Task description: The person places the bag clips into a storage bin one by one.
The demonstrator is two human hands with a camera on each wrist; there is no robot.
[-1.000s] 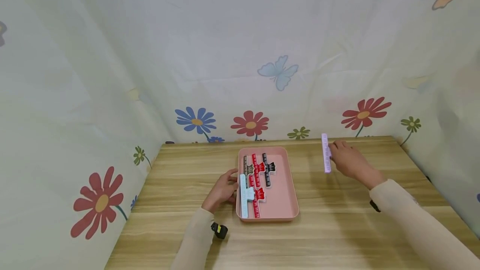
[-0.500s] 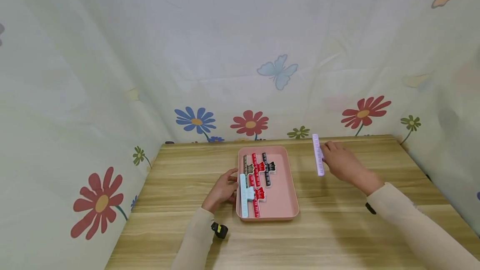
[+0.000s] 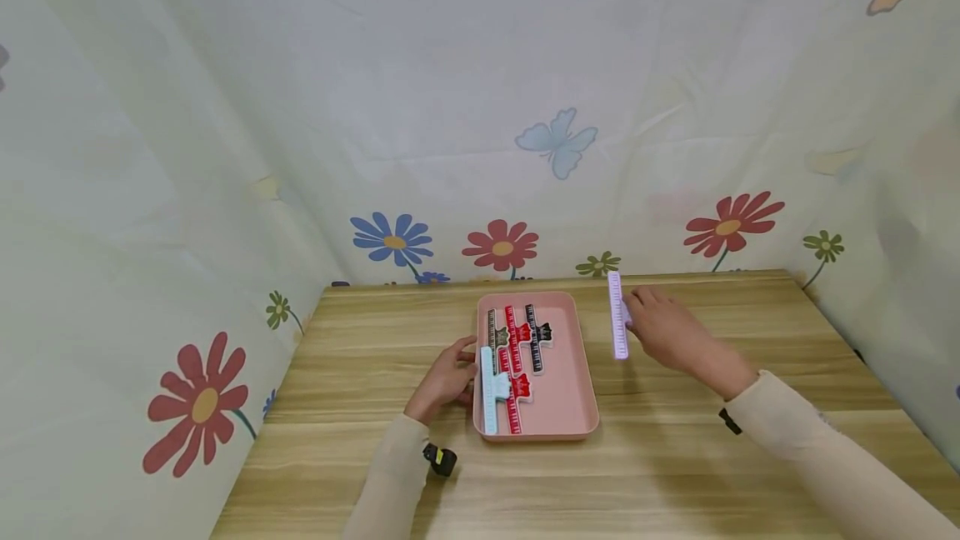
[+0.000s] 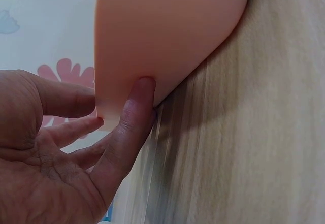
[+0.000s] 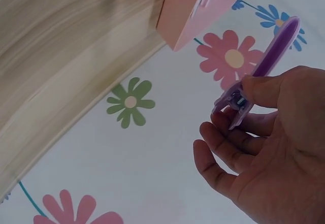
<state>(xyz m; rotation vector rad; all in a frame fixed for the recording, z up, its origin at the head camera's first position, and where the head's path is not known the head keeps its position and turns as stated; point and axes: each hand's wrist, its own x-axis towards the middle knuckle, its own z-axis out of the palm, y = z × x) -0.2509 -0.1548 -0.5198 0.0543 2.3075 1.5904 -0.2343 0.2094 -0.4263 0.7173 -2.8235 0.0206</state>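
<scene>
My right hand pinches a lilac ruler-edged clip by its short handle, raised above the table to the right of the pink tray. Thumb and fingers close on the handle of that clip in the right wrist view, where its spring shows. Against the tray's left wall rest the fairly straight fingers of my left hand. Inside the tray lie a light blue clip, two red clips, a black clip and a dark grey-brown clip.
The tray stands on a wood-grain table. A pale cloth with flowers and a butterfly hangs behind the table and along both sides. Black straps with devices sit at the wrists.
My right hand has moved left with the lilac clip, closer to the tray. The left hand, tray and the clips inside stay where they were.
</scene>
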